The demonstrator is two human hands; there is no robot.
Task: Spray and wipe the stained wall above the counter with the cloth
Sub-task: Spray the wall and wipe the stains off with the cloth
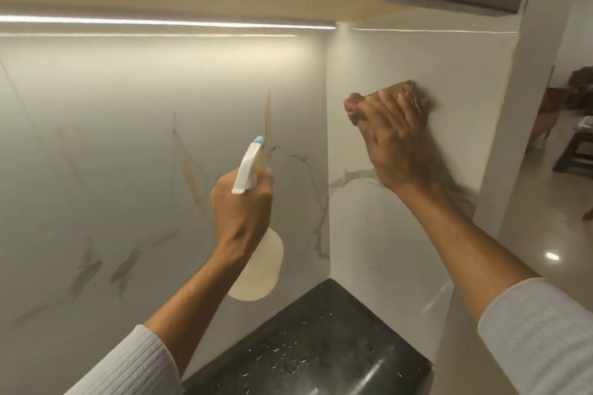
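My left hand (240,205) grips the neck of a white spray bottle (256,269), whose blue-tipped nozzle points at the marble back wall (128,138). Brownish streaks (269,112) run down that wall just past the nozzle, with more stains (192,175) to its left. My right hand (398,141) lies flat, fingers spread, and presses a brown cloth (354,104) against the white side wall (401,234). The hand is blurred. Most of the cloth is hidden under the palm; only its top and left edges show.
A black speckled counter (314,340) fills the corner below both arms. A light strip (160,22) runs under the overhead cabinet. Past the side wall's edge on the right lies a room with a glossy floor and a dark stool (574,154).
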